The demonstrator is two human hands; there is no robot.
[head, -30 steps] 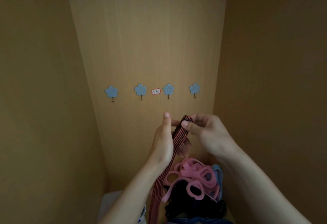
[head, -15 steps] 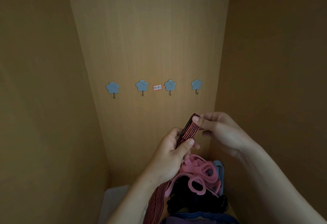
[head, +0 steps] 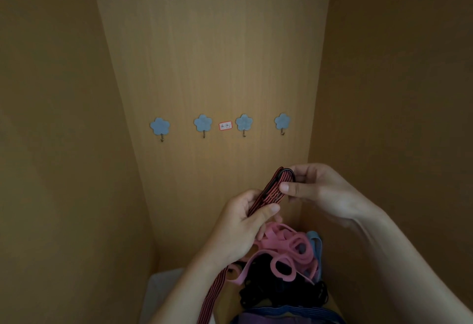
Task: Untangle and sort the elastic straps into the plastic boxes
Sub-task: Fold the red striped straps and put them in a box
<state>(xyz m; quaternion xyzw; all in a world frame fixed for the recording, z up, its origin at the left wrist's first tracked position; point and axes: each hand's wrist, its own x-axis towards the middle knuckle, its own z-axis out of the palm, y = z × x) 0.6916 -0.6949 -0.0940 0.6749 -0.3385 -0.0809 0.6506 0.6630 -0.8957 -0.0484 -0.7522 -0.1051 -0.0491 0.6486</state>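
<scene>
A red and black striped elastic strap [head: 271,188] is held up in front of the back wall. My right hand [head: 317,190] pinches its folded top end between thumb and fingers. My left hand [head: 243,224] grips the same strap lower down, and the rest of the strap hangs past my left wrist to the bottom edge. Below the hands lies a tangle of pink straps [head: 289,252], with a light blue strap [head: 315,241] at its right and black straps [head: 284,290] under it. A pale plastic box [head: 161,288] shows at the lower left, mostly hidden.
Wooden cupboard walls close in on the left, back and right. Several blue flower-shaped hooks [head: 160,126] and a small red-framed label [head: 225,126] sit on the back wall. Dark blue straps [head: 286,311] lie at the bottom edge.
My left hand slid down the striped strap and closed round it. My right hand shifted right with the folded end. The view tilted slightly.
</scene>
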